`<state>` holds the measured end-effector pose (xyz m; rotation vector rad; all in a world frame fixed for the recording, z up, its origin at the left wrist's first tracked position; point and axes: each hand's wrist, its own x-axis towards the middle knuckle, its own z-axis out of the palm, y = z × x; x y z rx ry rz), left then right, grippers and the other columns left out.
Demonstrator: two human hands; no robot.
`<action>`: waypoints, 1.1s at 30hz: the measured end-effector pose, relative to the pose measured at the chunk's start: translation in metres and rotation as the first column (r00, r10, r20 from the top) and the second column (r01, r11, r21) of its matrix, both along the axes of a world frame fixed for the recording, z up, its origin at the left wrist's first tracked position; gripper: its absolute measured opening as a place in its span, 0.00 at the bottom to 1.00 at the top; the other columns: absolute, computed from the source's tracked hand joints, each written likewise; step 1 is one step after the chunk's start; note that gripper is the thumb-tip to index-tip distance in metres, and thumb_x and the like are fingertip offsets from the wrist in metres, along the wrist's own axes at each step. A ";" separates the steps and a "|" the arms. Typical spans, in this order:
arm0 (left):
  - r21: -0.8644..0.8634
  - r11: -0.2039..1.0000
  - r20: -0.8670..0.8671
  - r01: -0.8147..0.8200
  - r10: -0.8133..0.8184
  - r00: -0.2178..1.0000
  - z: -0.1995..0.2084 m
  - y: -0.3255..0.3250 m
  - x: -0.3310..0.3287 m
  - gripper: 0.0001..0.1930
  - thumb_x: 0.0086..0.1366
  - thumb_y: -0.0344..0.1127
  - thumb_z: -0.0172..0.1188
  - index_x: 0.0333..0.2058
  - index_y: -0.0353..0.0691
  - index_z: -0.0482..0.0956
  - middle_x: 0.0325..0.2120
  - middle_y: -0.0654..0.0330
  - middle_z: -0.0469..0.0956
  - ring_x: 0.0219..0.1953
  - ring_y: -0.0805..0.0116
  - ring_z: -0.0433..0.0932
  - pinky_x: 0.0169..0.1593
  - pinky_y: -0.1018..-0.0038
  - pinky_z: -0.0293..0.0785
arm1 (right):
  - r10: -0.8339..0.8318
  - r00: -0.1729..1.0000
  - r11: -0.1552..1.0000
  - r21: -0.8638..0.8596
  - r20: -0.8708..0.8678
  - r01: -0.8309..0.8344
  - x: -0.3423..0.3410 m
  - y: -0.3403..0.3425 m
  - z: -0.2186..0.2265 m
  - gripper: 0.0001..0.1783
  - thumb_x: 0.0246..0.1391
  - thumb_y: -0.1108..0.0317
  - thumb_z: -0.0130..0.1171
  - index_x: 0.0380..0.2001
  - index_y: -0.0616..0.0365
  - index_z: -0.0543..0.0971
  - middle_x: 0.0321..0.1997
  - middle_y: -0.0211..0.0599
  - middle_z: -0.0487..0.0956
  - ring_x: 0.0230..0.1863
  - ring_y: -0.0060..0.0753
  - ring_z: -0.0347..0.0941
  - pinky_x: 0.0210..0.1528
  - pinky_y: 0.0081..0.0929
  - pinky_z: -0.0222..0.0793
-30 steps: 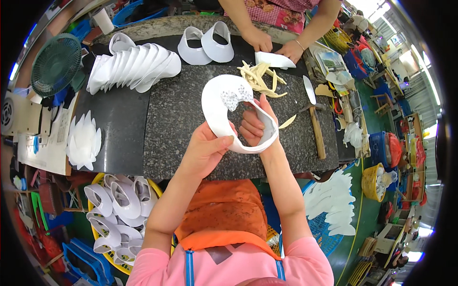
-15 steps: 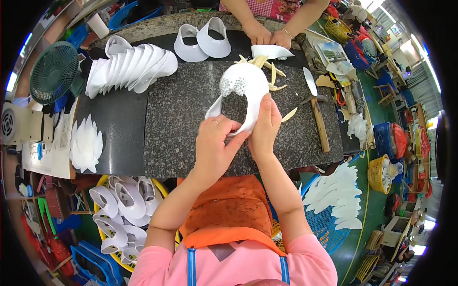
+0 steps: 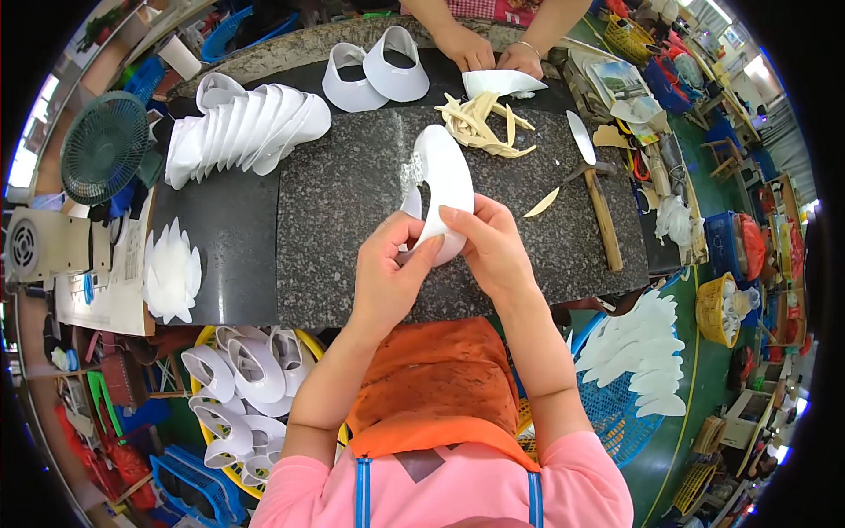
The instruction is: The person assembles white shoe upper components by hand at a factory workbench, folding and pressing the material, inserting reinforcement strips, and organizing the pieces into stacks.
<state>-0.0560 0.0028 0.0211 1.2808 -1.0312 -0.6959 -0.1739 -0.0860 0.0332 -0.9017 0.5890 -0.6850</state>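
Observation:
Above the dark speckled stone slab, a white shoe upper with silvery sparkling decoration is held up, tilted so its opening shows as a narrow gap. My left hand pinches its near left end between thumb and fingers. On the other side, my right hand grips the right edge, thumb on the outer face and fingers mostly hidden behind. Just beyond the upper lies a heap of curved cream strips; a single cream strip rests apart, nearer the hammer.
A row of nested white uppers stands at far left, two more uppers beside it. White leaf-shaped pieces are stacked left. Across the table, another person's hands hold a white piece. A yellow basket holds several uppers.
Both hands have turned the upper from a face-on view to a more edge-on tilt, its far end moving off the cream strips. My right hand's thumb has shifted onto its face.

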 end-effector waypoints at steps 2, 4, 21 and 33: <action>0.019 1.000 0.047 0.007 -0.008 0.999 0.002 0.002 -0.002 0.05 0.58 0.30 0.61 0.28 0.35 0.75 0.22 0.66 0.68 0.24 0.78 0.64 0.28 0.81 0.61 | -0.031 0.997 0.998 0.048 0.074 0.028 0.003 0.001 -0.005 0.18 0.53 0.67 0.61 0.42 0.69 0.74 0.39 0.38 0.78 0.37 0.23 0.75 0.39 0.22 0.71; 0.065 0.996 -0.103 0.058 -0.051 0.993 0.000 0.004 -0.002 0.06 0.57 0.30 0.61 0.27 0.36 0.74 0.24 0.64 0.70 0.26 0.78 0.66 0.27 0.81 0.62 | -0.064 0.987 0.994 0.098 0.147 0.050 0.006 0.001 -0.010 0.17 0.54 0.67 0.60 0.42 0.69 0.74 0.38 0.38 0.79 0.36 0.23 0.75 0.39 0.22 0.71; -0.357 0.917 -0.907 0.176 -0.386 0.168 -0.032 0.019 0.033 0.11 0.71 0.39 0.42 0.45 0.41 0.68 0.28 0.63 0.72 0.24 0.70 0.69 0.40 0.65 0.70 | 0.155 0.954 0.970 0.146 0.255 -0.196 -0.004 -0.015 -0.015 0.16 0.58 0.59 0.49 0.37 0.63 0.73 0.29 0.36 0.75 0.26 0.28 0.71 0.29 0.29 0.69; -0.350 0.911 -0.897 0.217 -0.393 0.202 -0.024 0.016 0.025 0.18 0.73 0.43 0.35 0.48 0.37 0.68 0.31 0.59 0.75 0.32 0.65 0.74 0.46 0.63 0.70 | 0.166 0.971 0.946 0.251 0.175 -0.206 0.002 -0.037 -0.027 0.08 0.53 0.65 0.58 0.30 0.58 0.73 0.23 0.30 0.72 0.21 0.24 0.68 0.26 0.26 0.68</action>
